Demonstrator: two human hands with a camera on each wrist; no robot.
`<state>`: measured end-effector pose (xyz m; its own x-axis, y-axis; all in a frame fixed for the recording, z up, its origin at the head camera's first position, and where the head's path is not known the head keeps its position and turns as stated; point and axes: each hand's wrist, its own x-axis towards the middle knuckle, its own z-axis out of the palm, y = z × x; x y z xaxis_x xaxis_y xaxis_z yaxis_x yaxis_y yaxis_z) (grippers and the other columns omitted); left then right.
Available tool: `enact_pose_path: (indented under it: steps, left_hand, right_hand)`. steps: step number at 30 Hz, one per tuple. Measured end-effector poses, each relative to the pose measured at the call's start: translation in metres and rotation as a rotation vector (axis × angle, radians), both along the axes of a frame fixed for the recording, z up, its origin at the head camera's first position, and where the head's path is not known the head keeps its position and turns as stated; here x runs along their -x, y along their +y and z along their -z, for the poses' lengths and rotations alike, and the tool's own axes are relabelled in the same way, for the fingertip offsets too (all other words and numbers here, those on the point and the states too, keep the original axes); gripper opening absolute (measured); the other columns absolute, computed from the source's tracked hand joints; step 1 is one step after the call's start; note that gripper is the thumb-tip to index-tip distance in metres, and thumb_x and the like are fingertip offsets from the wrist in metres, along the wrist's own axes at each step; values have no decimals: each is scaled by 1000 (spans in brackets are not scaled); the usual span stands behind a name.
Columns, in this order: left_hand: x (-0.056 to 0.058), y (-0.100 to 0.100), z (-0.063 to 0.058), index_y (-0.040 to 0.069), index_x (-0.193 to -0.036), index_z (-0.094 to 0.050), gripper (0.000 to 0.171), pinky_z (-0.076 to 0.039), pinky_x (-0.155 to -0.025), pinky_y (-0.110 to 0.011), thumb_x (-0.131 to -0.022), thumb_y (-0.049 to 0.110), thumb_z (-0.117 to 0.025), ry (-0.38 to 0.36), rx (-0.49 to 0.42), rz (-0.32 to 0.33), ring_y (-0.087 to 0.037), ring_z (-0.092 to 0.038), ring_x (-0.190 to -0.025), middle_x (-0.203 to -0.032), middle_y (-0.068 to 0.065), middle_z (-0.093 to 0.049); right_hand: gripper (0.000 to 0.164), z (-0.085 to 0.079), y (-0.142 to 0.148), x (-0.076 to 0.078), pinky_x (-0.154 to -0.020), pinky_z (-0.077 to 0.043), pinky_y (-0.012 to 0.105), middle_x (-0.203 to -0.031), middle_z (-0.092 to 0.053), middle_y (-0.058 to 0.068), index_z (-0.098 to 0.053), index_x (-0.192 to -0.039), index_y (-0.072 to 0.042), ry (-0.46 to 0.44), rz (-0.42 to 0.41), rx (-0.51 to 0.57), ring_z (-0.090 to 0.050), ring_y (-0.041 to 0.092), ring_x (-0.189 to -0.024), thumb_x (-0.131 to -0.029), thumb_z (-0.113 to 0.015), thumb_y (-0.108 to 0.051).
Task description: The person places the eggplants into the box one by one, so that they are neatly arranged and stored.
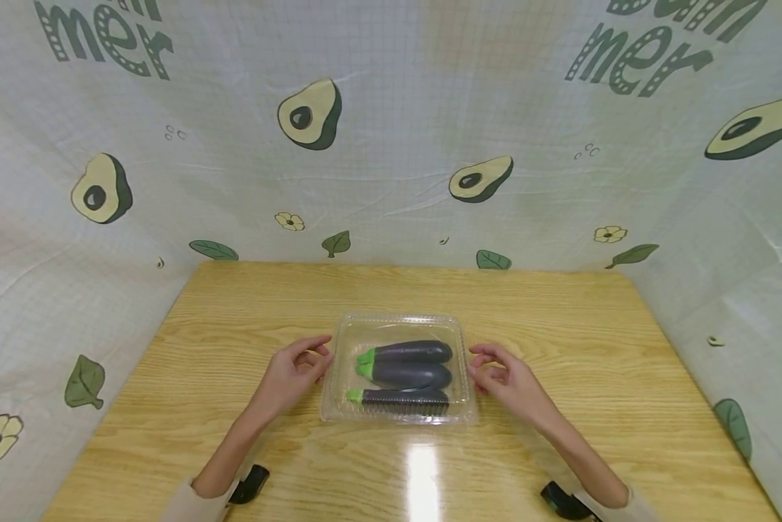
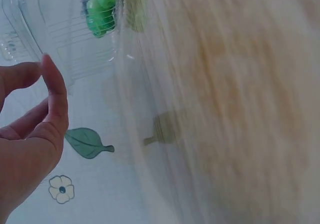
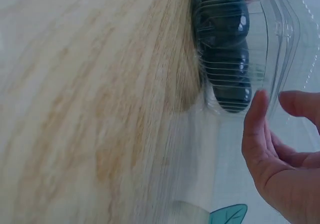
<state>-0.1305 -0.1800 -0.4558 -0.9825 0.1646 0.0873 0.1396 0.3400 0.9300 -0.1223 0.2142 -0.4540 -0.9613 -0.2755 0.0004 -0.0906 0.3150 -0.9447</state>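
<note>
A clear plastic clamshell box (image 1: 397,330) lies on the wooden table, holding dark purple eggplants with green stems. Two eggplants (image 1: 412,375) lie side by side, and a third eggplant (image 1: 404,402) shows nearer the front through the ribbed wall. My left hand (image 1: 293,377) is at the box's left edge, fingers bent, with thumb and fingertips right at the rim. In the left wrist view, its thumb and index tips come close together beside the box corner. My right hand (image 1: 508,380) mirrors it at the right edge; a gap shows between thumb and index finger (image 3: 257,114).
The wooden table (image 1: 286,297) extends around the box on all sides. White cloth (image 1: 391,217) printed with avocados, leaves and flowers hangs behind and along both sides. Dark wrist devices (image 1: 250,484) sit at both sleeves near the front.
</note>
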Motion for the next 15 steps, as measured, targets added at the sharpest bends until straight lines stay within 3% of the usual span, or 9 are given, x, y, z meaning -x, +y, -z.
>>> enact_pose_path:
  steps: [7, 15]
  left_hand:
    - [-8, -7, 3, -4, -141, -57, 47, -56, -65, -24, -100, 16, -70, -13, -1, 79, -14, -66, -82, -110, -14, -64]
    - [-14, -16, 0, -7, -137, -56, 45, -54, -69, -23, -103, 20, -66, -166, 28, 207, -15, -63, -85, -107, -12, -66]
  right_hand:
    - [43, 0, 10, -10, -77, -63, 37, -112, -64, 18, -54, -134, 9, -37, -75, -32, -70, 22, -88, -100, -69, -13]
    - [36, -2, 19, -16, -65, -62, 36, -91, -73, 12, -62, -125, 9, -131, -215, -37, -70, 24, -75, -103, -67, -19]
